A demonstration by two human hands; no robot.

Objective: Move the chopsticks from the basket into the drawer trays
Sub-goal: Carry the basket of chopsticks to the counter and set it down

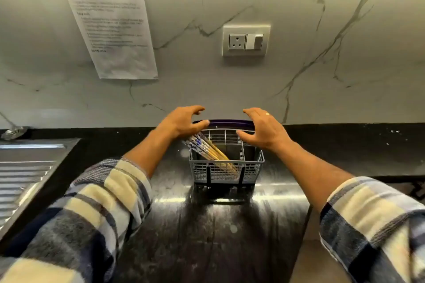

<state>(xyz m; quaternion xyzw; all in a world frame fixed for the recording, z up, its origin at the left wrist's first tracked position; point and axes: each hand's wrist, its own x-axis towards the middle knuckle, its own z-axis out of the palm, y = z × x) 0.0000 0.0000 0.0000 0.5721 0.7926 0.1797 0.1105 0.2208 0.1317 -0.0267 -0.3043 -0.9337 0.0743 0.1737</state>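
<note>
A grey plastic cutlery basket with a dark purple handle stands on the black counter near the wall. Several wooden chopsticks with blue-and-white patterned tops lean out of its left compartment, tilted to the left. My left hand hovers over the basket's left rim, fingers spread and curled, just above the chopstick tops. My right hand hovers over the right rim, fingers apart, a ring on one finger. Neither hand holds anything. No drawer or tray is in view.
A steel sink drainboard lies at the left. The marble wall carries a taped paper sheet and a socket with a switch. The glossy black counter stretches toward me; its right edge drops off near my right sleeve.
</note>
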